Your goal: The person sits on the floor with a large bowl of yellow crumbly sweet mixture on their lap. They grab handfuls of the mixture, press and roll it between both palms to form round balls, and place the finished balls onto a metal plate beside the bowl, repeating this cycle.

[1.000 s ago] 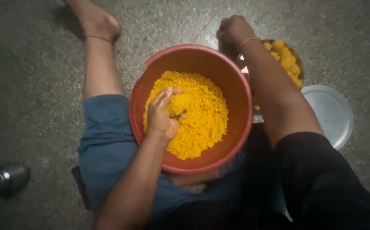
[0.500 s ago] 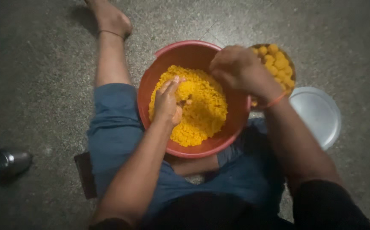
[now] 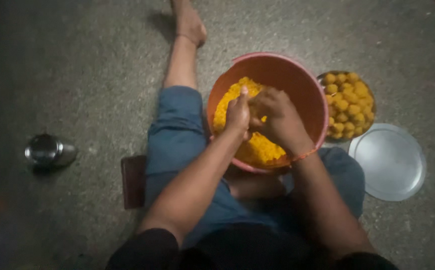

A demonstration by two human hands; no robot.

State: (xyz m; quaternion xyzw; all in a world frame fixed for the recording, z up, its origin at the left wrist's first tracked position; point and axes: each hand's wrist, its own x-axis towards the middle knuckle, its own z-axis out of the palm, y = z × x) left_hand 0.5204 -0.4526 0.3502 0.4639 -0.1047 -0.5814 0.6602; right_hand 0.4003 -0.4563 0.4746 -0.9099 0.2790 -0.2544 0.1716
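- Inside orange bowl, on lap: yellow crumbly mixture.
- Left hand and right hand touching, fingers curled narrow around a lump of mixture pressed between them; remainder lies beneath fingers.
- Beside bowl: dish of yellow balls.

a small steel tumbler stands on the grey speckled floor, well apart on the left; a flat dark brown block lies on the floor just beside the leg in blue cloth; on the right a round steel bowl is heaped with yellow balls, packed close together; just below it a round steel lid lies flat on the floor, its rim near the bowl's edge; a bare foot with a thin anklet rests at the top of the view
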